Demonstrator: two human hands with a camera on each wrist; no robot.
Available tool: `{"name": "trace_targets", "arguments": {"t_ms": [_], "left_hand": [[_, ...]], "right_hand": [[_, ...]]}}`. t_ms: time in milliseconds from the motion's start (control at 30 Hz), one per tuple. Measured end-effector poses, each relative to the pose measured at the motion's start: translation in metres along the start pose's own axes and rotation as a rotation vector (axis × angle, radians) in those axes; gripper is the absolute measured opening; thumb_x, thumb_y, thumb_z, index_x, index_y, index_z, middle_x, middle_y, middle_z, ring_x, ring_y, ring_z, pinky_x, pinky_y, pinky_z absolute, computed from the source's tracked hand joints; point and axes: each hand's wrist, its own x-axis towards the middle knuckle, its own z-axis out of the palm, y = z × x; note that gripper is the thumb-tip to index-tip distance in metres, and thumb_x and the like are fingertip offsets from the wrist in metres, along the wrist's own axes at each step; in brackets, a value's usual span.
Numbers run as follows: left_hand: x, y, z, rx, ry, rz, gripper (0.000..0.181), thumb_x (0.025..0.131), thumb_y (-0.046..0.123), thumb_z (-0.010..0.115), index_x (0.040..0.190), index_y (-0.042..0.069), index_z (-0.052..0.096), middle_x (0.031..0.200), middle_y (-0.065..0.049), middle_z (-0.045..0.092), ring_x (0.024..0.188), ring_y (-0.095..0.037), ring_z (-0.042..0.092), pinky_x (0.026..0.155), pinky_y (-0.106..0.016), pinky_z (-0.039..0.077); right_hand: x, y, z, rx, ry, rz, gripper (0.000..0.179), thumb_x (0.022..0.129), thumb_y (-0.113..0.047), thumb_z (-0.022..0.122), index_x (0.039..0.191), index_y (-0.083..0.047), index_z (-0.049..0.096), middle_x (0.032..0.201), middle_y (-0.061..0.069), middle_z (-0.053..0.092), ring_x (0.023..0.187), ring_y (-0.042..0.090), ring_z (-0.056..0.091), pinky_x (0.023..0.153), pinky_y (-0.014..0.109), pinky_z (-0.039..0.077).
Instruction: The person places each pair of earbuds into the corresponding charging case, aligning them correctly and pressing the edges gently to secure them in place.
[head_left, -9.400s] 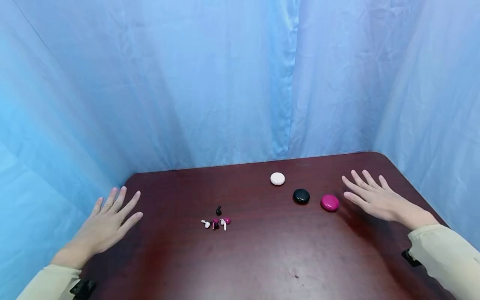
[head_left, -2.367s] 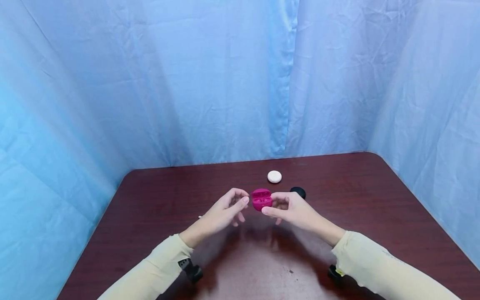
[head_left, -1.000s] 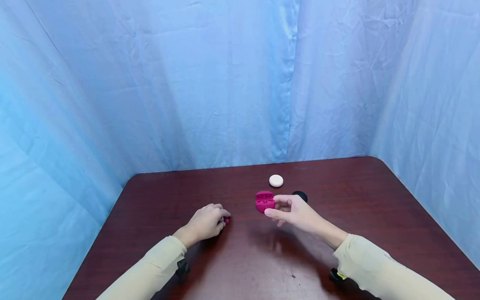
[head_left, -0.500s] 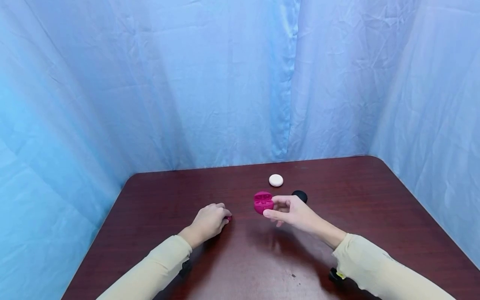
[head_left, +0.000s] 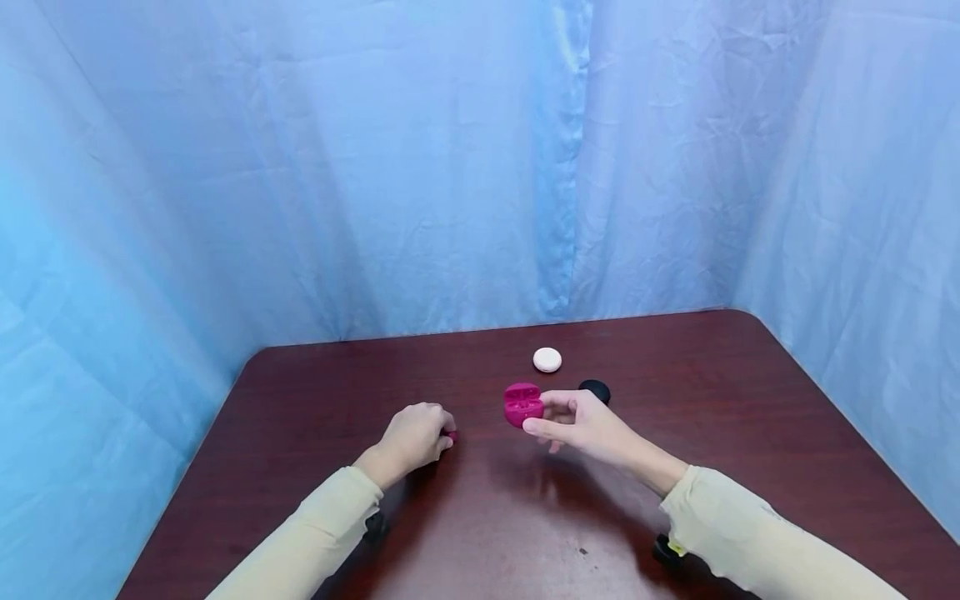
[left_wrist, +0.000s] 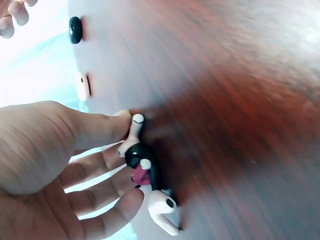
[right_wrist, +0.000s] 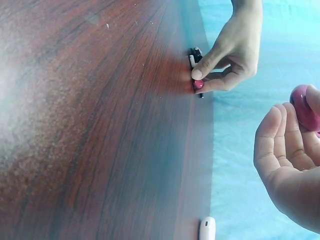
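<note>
My right hand [head_left: 592, 427] holds a magenta earbud case [head_left: 523, 410] above the table, thumb in front and fingers behind. The case's lid is up and its hollows face me. Down at the table, my left hand [head_left: 408, 437] pinches a magenta earbud [right_wrist: 199, 84] between thumb and index finger. In the left wrist view, a white earbud [left_wrist: 162, 204] and a black earbud [left_wrist: 134, 154] lie bunched beside these fingers, with others partly hidden. The left hand covers most of this cluster in the head view.
A round white case [head_left: 547, 360] lies closed toward the back of the dark wooden table [head_left: 315, 383]. Behind the right hand sits a black case [head_left: 597, 391], partly covered. Blue curtains [head_left: 450, 167] hang along the table's back and sides.
The magenta case, earlier closed on the table, is now opened in the right hand. My left hand moved from beside it down to the earbuds and pinches one; the last half second shows little movement.
</note>
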Motion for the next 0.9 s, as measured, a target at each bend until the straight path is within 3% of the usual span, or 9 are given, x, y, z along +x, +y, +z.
{"name": "trace_targets", "arguments": {"t_ms": [133,400,500,667,800,900], "left_hand": [[0.003,0.004,-0.002,0.004,-0.012,-0.027,0.011,0.083,0.006,0.081,0.077,0.012,0.074,0.074,0.002,0.067,0.068,-0.018,0.064,0.062,-0.039,0.055],[0.002,0.014,0.001,0.119,0.036,-0.073,0.022,0.082,0.006,0.081,0.068,0.017,0.068,0.069,0.003,0.064,0.067,-0.021,0.064,0.056,-0.041,0.055],[-0.003,0.014,0.006,0.175,0.097,-0.038,0.023,0.081,0.007,0.081,0.067,0.018,0.066,0.07,0.002,0.062,0.068,-0.022,0.064,0.056,-0.04,0.055],[-0.012,0.01,0.013,0.27,0.254,0.076,0.017,0.081,0.014,0.085,0.076,0.016,0.069,0.072,0.0,0.059,0.065,-0.023,0.058,0.055,-0.036,0.052],[-0.014,0.01,0.011,0.228,0.34,0.138,0.018,0.08,0.018,0.086,0.081,0.015,0.068,0.075,0.002,0.06,0.066,-0.021,0.057,0.057,-0.035,0.052],[-0.015,0.012,0.006,0.139,0.363,0.161,0.018,0.08,0.016,0.086,0.084,0.016,0.068,0.077,0.004,0.062,0.068,-0.019,0.058,0.058,-0.035,0.053]], "right_hand": [[-0.001,0.001,0.0,-0.002,0.0,0.003,0.034,0.093,-0.02,0.076,0.119,0.0,0.067,0.095,0.016,0.071,0.087,0.05,0.066,0.071,0.047,0.06],[0.0,0.006,0.001,-0.009,0.001,0.002,0.034,0.093,-0.022,0.076,0.118,0.0,0.067,0.1,0.026,0.068,0.086,0.05,0.065,0.07,0.042,0.06],[-0.001,0.005,0.0,-0.012,-0.003,0.014,0.035,0.093,-0.022,0.077,0.118,0.0,0.067,0.1,0.024,0.07,0.087,0.049,0.066,0.07,0.042,0.06],[-0.001,0.003,0.0,-0.01,0.001,0.017,0.034,0.092,-0.023,0.077,0.117,-0.002,0.068,0.098,0.023,0.069,0.087,0.051,0.065,0.071,0.044,0.06],[-0.001,0.002,-0.002,-0.022,0.013,0.021,0.034,0.092,-0.023,0.077,0.117,-0.002,0.068,0.099,0.024,0.068,0.087,0.05,0.065,0.07,0.042,0.06],[-0.001,0.001,-0.003,-0.025,0.015,0.023,0.034,0.093,-0.023,0.077,0.117,-0.002,0.068,0.101,0.027,0.067,0.087,0.049,0.065,0.07,0.043,0.06]]}}
